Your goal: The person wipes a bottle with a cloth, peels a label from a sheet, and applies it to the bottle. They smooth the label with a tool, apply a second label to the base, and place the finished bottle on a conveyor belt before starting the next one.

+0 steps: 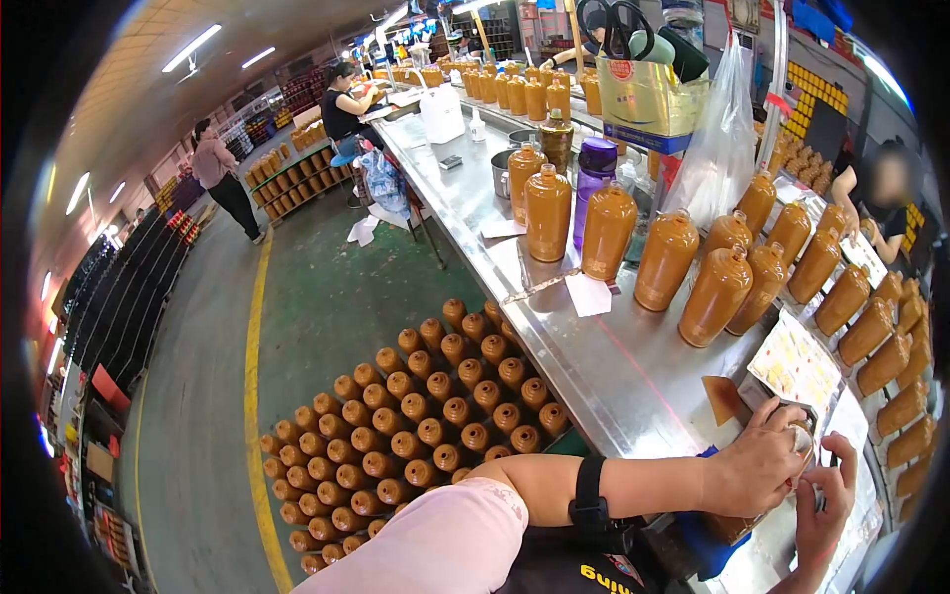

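My left hand (757, 460) is wrapped round a brown glazed bottle (732, 527) lying on its side at the near edge of the metal bench. The bottle's body is mostly hidden under the hand, and a pale round part shows by the fingertips. Close to that end is my right hand (829, 500), its fingers curved and apart. Just beyond the hands lies a sheet with small coloured prints (795, 366). A brown triangular piece (725, 399) rests left of the sheet. Several upright brown bottles (717, 297) stand farther up the bench.
The metal bench (633, 381) runs away to the upper left. Rows of brown bottles (416, 406) stand low at its left. A purple bottle (592, 188), a gold box (648, 99) and plastic bag (717, 148) are on it. A person (886, 203) sits opposite; others are farther off.
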`<action>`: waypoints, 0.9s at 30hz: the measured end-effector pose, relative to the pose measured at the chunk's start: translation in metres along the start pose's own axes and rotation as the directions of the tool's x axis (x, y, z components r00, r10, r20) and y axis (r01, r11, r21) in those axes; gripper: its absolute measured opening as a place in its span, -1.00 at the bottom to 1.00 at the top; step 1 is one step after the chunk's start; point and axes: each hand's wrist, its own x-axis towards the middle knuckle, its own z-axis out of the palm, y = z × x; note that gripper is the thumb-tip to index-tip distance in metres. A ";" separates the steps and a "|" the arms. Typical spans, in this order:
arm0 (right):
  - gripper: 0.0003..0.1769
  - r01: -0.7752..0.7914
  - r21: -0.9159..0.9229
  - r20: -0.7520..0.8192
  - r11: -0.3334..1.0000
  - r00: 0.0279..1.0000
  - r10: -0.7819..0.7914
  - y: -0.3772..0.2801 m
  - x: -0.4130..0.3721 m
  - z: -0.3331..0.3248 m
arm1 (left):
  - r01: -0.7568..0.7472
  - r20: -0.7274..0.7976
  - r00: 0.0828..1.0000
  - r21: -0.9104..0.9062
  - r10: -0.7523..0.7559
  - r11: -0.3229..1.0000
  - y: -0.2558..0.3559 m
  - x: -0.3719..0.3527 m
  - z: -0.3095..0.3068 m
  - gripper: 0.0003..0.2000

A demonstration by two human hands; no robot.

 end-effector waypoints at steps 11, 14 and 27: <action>-0.79 -0.108 0.197 -0.078 0.974 0.989 0.125 0.006 0.002 0.001 | 0.078 0.027 0.997 -0.222 -0.073 0.972 -0.011 0.002 0.001 -0.82; -0.75 -0.174 0.160 0.070 0.972 0.984 0.165 0.001 0.007 0.002 | 0.042 -0.010 0.999 -0.166 -0.044 0.985 -0.013 0.003 0.006 -0.82; -0.84 -0.140 0.174 0.008 0.975 0.990 0.140 0.007 0.001 0.004 | 0.066 0.006 0.998 -0.180 -0.066 0.981 -0.014 0.002 0.013 -0.83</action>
